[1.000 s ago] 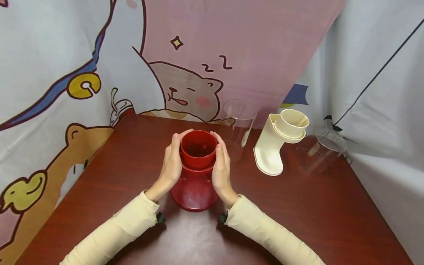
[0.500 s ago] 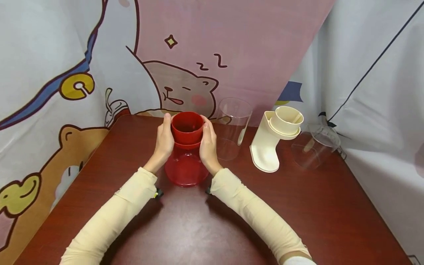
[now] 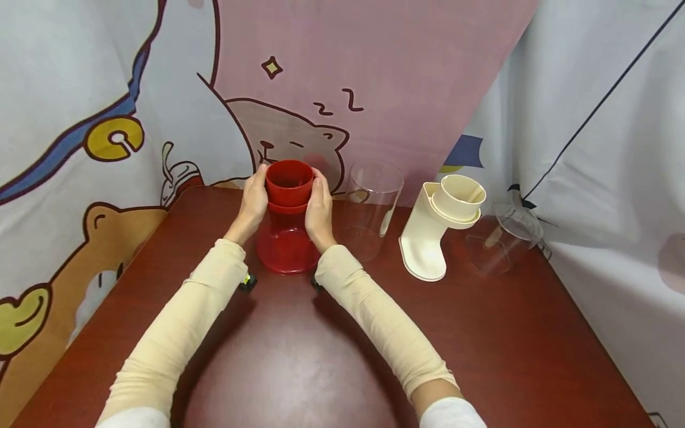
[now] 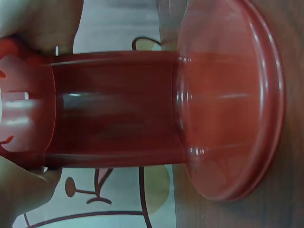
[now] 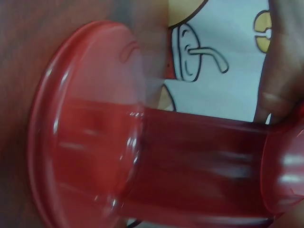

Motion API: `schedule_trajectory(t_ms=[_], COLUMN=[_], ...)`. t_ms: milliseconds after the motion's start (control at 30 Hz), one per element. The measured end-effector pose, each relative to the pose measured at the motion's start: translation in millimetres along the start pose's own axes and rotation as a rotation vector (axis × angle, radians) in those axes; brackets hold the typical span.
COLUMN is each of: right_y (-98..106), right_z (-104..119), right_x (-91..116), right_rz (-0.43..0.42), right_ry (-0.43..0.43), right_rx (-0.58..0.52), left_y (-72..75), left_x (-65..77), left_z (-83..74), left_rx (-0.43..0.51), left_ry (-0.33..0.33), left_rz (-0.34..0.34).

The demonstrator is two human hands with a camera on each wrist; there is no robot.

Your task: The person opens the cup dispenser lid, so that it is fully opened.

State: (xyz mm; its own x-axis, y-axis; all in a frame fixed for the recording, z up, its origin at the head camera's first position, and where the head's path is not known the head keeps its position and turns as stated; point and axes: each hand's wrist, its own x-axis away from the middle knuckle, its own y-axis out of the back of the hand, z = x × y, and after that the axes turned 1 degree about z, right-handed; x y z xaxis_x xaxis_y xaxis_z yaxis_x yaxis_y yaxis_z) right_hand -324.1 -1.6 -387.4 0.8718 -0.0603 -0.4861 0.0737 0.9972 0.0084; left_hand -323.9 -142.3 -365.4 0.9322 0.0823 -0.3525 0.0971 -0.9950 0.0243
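Between both hands stands a red plastic stand [image 3: 289,238], upright, with a wide round base, a hollowed column and a cup-shaped top. My left hand [image 3: 254,199] grips the left side of its upper part, fingertips near the rim. On the opposite side my right hand [image 3: 319,208] holds it the same way. In the left wrist view the stand's column [image 4: 114,109] runs from the held top to the round base [image 4: 228,99], close over the table. The right wrist view shows the same base [image 5: 90,137], with part of my right hand [image 5: 285,61] at the top.
A tall clear cylinder [image 3: 393,199] stands just right of the hands. Beyond it is a cream stand [image 3: 425,255] of similar build with a cup-shaped top. Another clear container [image 3: 516,223] sits near the right edge. A printed cloth [image 3: 401,77] hangs behind the brown table [image 3: 481,345].
Both hands have carried the red stand away from the body, toward the table's back edge and slightly left. The cream stand and clear containers stay put while the head view shifts a little.
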Motion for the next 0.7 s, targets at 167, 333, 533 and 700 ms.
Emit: schedule_trajectory(t_ms=[167,333,533,700], right_y=[-4,-6,9,23], right_z=[-9,-13,-11,3], right_x=[-10,-23,-16,5], right_rz=[0.033,0.067,0.076,0.116], right_ry=[-0.008,-0.018,-0.103,-0.192], right_rx=[0.054,0.073,0.124,0.146], left_y=[5.8,7.0,3.0,9.0], left_x=[-11.7,-20.2,-16.2,3.3], left_z=[5.3,6.7,19.5,26.0], left_rx=[-0.002,0.011,0.029,-0.060], left_ry=[0.043,0.031,0.042,0.044], left_rz=[0.006,-0.003,0.064,0.141])
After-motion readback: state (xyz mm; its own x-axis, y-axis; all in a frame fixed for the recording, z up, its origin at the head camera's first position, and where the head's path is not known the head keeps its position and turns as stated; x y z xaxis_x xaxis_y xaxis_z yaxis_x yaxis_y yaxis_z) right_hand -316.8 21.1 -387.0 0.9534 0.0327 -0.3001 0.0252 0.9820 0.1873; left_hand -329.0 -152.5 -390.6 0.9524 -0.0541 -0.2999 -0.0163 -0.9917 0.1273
